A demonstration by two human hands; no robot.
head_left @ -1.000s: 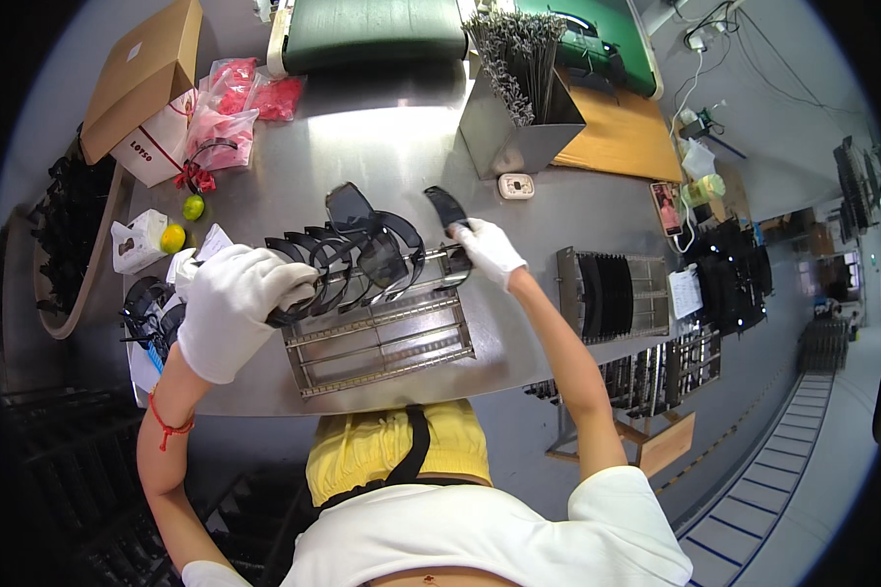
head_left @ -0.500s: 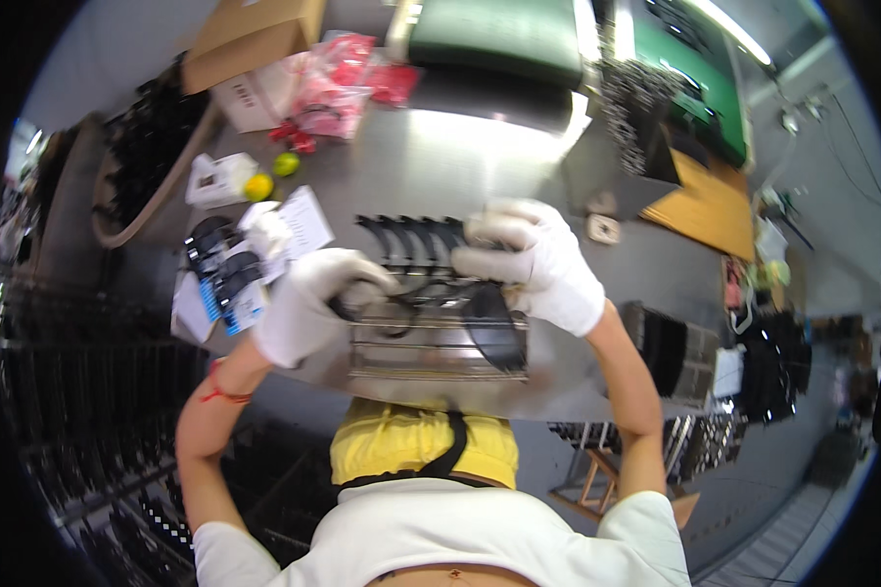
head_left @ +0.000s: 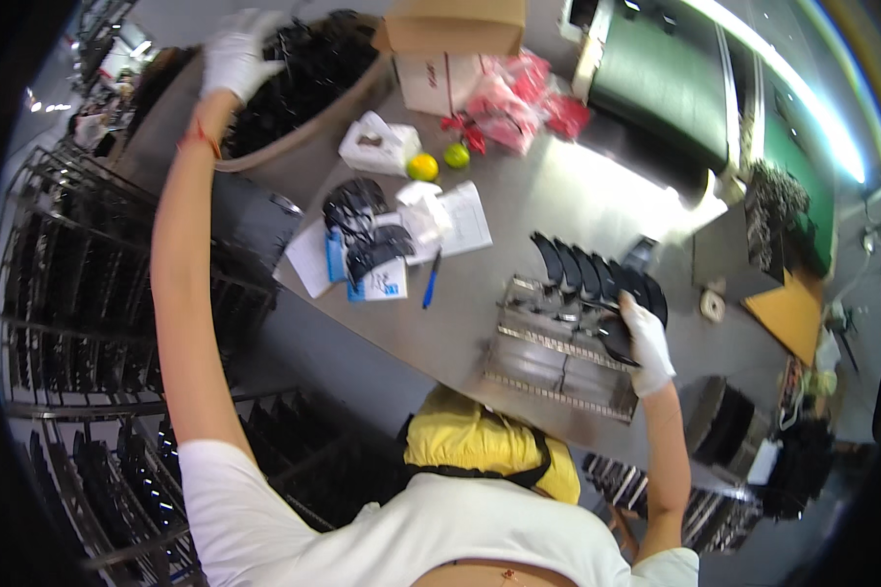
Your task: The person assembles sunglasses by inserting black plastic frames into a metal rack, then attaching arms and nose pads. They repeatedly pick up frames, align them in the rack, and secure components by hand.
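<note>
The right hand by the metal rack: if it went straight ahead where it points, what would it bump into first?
Probably the dark curved pieces lined up along the metal rack, just ahead of the right hand. It may be touching one; depth is unclear.

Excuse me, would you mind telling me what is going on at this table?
A person is working with dark curved pieces lined up at a metal rack on the table. The white-gloved right hand is at the right end of that row. The left hand is at the bin of black pieces; whether it grips one is unclear.
</note>
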